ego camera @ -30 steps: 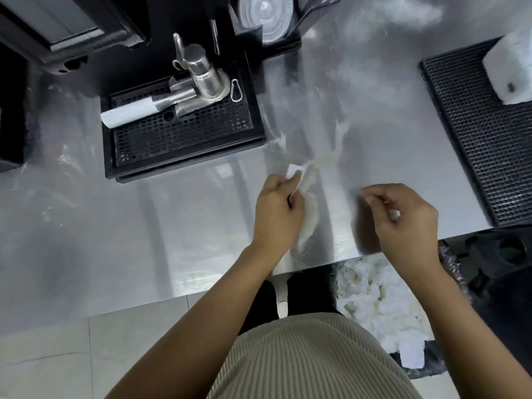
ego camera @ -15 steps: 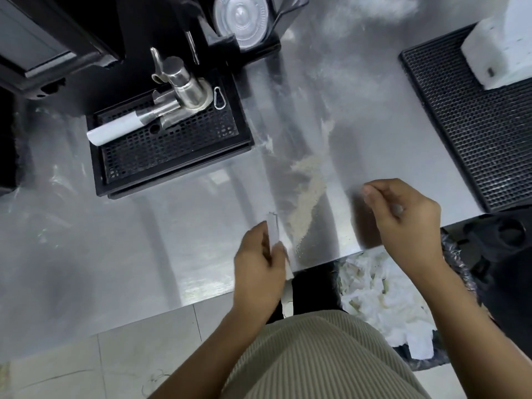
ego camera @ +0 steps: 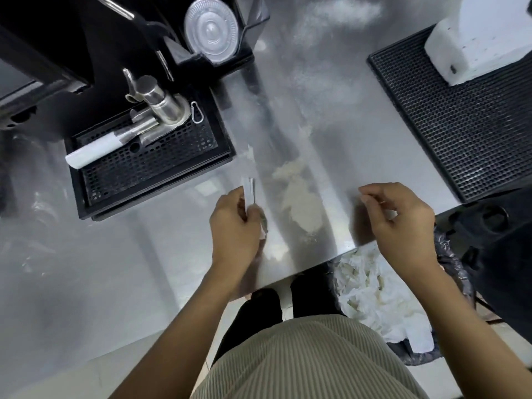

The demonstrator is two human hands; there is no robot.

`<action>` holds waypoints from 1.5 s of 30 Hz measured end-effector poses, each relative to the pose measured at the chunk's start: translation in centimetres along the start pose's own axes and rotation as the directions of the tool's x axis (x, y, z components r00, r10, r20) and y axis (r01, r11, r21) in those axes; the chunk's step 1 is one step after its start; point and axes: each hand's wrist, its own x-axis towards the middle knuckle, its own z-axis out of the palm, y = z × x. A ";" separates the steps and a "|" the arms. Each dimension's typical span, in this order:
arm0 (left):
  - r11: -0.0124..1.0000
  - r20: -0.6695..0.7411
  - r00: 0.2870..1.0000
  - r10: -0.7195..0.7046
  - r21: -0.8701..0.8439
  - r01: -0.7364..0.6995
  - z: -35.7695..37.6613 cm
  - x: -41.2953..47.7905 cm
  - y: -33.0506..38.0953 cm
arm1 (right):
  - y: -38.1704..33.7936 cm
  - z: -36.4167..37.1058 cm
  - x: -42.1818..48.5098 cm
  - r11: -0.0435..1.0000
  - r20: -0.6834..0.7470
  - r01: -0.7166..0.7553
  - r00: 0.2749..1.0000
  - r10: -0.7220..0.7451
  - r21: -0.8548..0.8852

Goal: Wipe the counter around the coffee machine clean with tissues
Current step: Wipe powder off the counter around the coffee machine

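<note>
Right now the left hand (ego camera: 234, 223) is gripping a folded tissue (ego camera: 248, 189) upright, just left of the pale powder spill (ego camera: 302, 203) lying on the steel desk (ego camera: 115, 254), near the coffee machine's drip tray (ego camera: 149, 168). The right hand (ego camera: 400, 223) is hovering with curled fingers at the near edge; I cannot tell whether it is pinching anything. Ideally the tissue is being laid flat and drawn lightly through the powder toward the near edge, above the bin (ego camera: 452, 266) of used tissues, so nothing is scattering.
</note>
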 end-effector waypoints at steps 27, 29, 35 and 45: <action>0.909 0.483 0.771 0.416 -0.227 -0.348 11.0 -4.6 11.4 | 6.7 -6.3 -10.3 0.905 -0.468 -0.391 0.777 0.421 0.164; 0.925 0.408 0.831 0.378 -0.208 -0.318 9.1 -1.9 10.5 | 7.1 -6.5 -10.9 0.897 -0.481 -0.414 0.761 0.434 0.154; 0.908 0.241 0.899 0.366 0.118 -0.401 4.3 7.1 6.2 | 7.6 -6.9 -11.7 0.865 -0.491 -0.470 0.719 0.492 0.178; 0.862 0.261 0.827 0.498 -0.038 -0.506 9.3 2.7 7.7 | 7.0 -6.1 -11.0 0.867 -0.495 -0.454 0.717 0.491 0.202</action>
